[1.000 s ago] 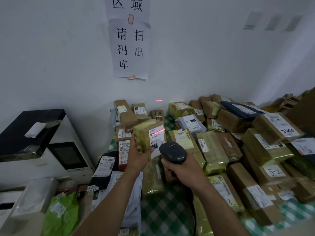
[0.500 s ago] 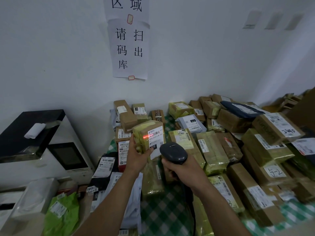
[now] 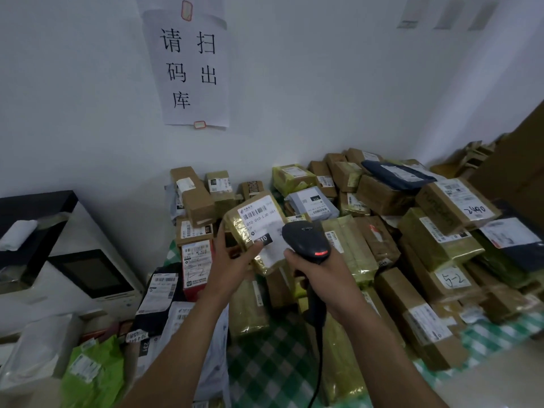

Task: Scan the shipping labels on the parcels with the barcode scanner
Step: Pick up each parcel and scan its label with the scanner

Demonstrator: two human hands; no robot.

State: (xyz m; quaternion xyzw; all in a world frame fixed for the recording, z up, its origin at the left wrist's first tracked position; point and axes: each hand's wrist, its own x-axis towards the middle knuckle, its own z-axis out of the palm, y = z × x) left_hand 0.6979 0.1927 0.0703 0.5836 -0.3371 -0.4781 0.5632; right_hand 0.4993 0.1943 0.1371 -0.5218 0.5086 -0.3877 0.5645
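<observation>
Near: my right hand (image 3: pixel 319 272) is wrapped around the barcode scanner (image 3: pixel 306 240); my left hand (image 3: pixel 232 259) grips a yellow-taped parcel (image 3: pixel 253 228), label up, just left of the scanner. Mid-scan; next, aim at its barcode. Far: unscanned parcel pile (image 3: pixel 382 219) across the surface.

1. The paper sign (image 3: pixel 196 64) on the wall, way up above both hands, reads 请扫码出库.
2. The parcel (image 3: pixel 255 228) held in the left hand (image 3: pixel 232 262) has a white shipping label (image 3: pixel 263 220) with a barcode and "010 010 L30 055"-ish digits; the last ones are fuzzy. Right at the thumb there's a black tag reading "010".
3. To the right of the scanner hand, one brown box (image 3: pixel 452 279) has "5-2" handwritten on it.
4. Further up and right, a cardboard box (image 3: pixel 457 203) shows handwritten "2490", upside down.
</observation>
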